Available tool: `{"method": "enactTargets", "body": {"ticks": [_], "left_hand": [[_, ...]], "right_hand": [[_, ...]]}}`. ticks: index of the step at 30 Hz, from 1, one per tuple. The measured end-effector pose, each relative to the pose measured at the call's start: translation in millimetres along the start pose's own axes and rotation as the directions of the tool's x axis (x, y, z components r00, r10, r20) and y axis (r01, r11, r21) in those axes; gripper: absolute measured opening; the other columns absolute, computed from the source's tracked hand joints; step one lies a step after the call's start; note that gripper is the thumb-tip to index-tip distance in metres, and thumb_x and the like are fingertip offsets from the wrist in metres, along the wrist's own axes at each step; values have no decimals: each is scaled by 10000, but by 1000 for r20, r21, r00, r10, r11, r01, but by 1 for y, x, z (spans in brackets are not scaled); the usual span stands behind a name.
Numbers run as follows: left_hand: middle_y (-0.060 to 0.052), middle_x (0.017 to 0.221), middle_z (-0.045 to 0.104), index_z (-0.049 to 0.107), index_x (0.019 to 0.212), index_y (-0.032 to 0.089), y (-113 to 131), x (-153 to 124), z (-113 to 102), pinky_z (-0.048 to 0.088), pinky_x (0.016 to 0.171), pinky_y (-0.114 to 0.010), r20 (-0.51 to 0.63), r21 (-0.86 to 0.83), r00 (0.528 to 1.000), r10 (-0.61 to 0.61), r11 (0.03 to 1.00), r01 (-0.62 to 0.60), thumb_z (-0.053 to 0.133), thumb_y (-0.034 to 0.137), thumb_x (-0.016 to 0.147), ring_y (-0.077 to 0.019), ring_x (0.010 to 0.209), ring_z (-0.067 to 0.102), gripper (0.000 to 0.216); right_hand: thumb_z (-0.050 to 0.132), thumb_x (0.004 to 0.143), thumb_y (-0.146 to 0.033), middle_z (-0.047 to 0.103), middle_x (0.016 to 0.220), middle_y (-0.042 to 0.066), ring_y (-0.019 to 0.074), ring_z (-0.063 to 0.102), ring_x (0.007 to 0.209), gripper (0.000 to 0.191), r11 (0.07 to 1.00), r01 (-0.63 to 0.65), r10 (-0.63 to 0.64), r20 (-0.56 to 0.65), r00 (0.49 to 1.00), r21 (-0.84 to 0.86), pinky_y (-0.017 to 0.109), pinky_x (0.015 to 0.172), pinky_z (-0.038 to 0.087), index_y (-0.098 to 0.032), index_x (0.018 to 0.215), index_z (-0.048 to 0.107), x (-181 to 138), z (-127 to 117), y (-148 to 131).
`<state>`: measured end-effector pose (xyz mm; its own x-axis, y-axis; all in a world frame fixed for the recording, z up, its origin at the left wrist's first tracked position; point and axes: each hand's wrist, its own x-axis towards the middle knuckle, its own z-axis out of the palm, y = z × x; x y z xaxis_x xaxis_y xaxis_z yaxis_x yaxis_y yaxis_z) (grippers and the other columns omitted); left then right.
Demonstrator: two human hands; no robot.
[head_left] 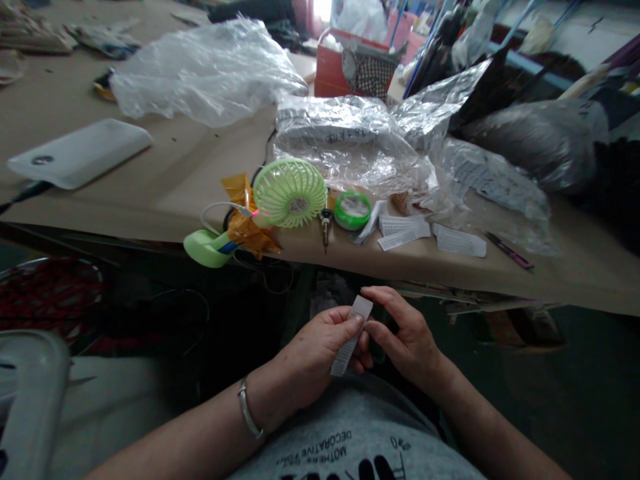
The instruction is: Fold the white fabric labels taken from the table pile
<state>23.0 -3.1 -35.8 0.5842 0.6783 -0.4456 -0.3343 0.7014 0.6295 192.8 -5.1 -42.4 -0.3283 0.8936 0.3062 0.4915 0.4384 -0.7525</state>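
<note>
Between the thumb and fingers of my left hand (320,347) is a narrow printed label strip (342,358), tilted, held over my lap below the table's front edge. My right hand (407,337) is just right of the strip's upper end, its index finger and thumb stretched out with a gap between them. Whether its fingertips touch the strip I cannot tell. Stacks of similar printed labels (406,230) lie on the table edge above my hands, close to a green round tin (353,210) and a seam ripper-like slim tool with a metal tip (325,230).
A green fan (290,193) stands at the table edge, orange tape around its stem. A pink-handled slim tool (510,251) lies right of the labels. Clear plastic bags (205,73) and a white power bank (80,153) with a cable rest farther back. A red box (333,63) stands behind.
</note>
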Motion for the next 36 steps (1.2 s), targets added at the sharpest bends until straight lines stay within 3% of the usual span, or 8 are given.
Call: {"method": "enactTargets", "body": {"ticks": [5,11,15,19,24,30,33,36], "left_hand": [[6,637,560,604,821,139,0,1,0,399,523,-226,-39,0,999,-4,1000,4,628,382,791,-99,525,539,245],[5,626,564,603,820,138,-1,1,0,392,519,-227,-73,1,997,11,1000,-11,635,373,782,-100,520,539,240],[15,616,554,585,799,145,0,1,-1,387,520,-226,-91,-4,996,16,1000,-16,637,367,779,-97,519,536,228],[31,597,530,555,782,162,2,-1,-2,378,515,-227,-122,-10,992,36,999,-37,631,393,780,-98,511,532,243],[28,595,536,571,821,162,5,-3,-3,376,505,-232,-151,45,985,79,996,-73,620,397,781,-103,497,526,244],[15,572,542,560,724,156,8,-4,-5,389,522,-226,-202,109,972,121,989,-101,596,379,796,-103,508,522,238],[16,584,544,568,729,157,11,-3,-7,407,539,-231,-236,140,955,179,979,-149,578,356,812,-109,532,531,215],[10,586,550,576,714,161,14,0,-12,416,552,-238,-248,186,936,249,961,-206,564,341,823,-115,540,532,211]], "right_hand": [[521,892,-264,606,1129,111,230,580,1061,307,983,53,-59,-31,998,-177,392,904,502,-192,1189,555,-2,3,-1],[516,892,-251,622,1119,108,228,581,1064,303,985,52,-59,-36,998,-165,394,903,500,-187,1186,546,0,8,-1],[524,888,-257,628,1102,97,214,593,1035,286,998,-5,2,-45,999,-67,374,894,496,-193,1164,559,2,11,-1],[548,873,-298,661,990,56,180,633,908,252,965,-180,195,-64,979,190,323,823,513,-208,1106,583,9,14,-2],[625,801,-338,621,719,-3,117,591,639,166,725,-398,418,99,903,562,232,608,506,-176,835,613,23,21,1],[638,791,-336,599,564,-36,97,541,445,171,522,-472,428,261,865,710,208,446,460,-179,759,577,32,34,2],[609,811,-346,567,487,-55,91,491,356,181,524,-468,403,277,872,711,201,374,415,-178,770,555,39,36,-2],[601,813,-351,551,474,-60,88,488,359,189,617,-449,403,231,886,647,198,377,410,-175,765,552,47,36,-5]]}}
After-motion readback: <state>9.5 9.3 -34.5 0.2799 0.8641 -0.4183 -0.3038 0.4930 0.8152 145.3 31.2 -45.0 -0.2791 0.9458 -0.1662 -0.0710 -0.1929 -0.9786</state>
